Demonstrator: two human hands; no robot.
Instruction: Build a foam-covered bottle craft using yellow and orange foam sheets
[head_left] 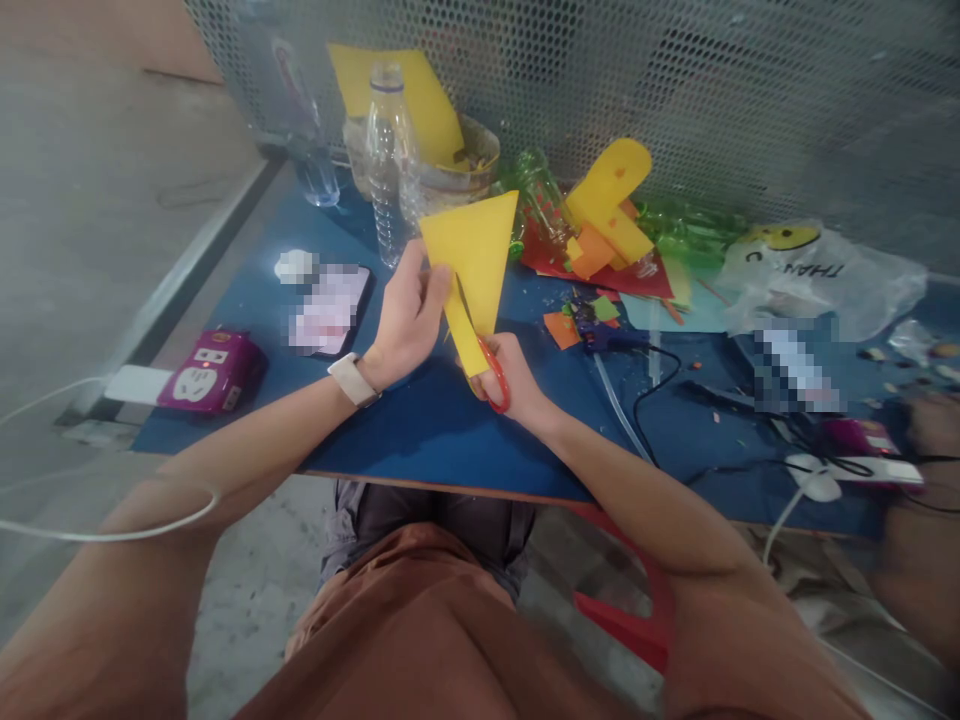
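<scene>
Over the blue table (pixel 420 440), my left hand (pixel 411 308) pinches the left edge of a yellow sheet (pixel 484 255) between thumb and fingers. My right hand (pixel 510 380) is closed on the red handles of a pair of scissors (pixel 495 378). The blades reach up into the sheet, and a narrow yellow strip hangs down beside them towards my right hand. Part of the scissors is hidden by the strip and my fingers.
Clear bottles (pixel 388 170) and a bucket (pixel 476 160) stand behind. A phone (pixel 334 310) and purple socket box (pixel 214 370) lie left. Right are yellow cutouts (pixel 611 200), a glue gun (pixel 607 335), cables, a plastic bag (pixel 832 275) and another person's arm (pixel 922 540).
</scene>
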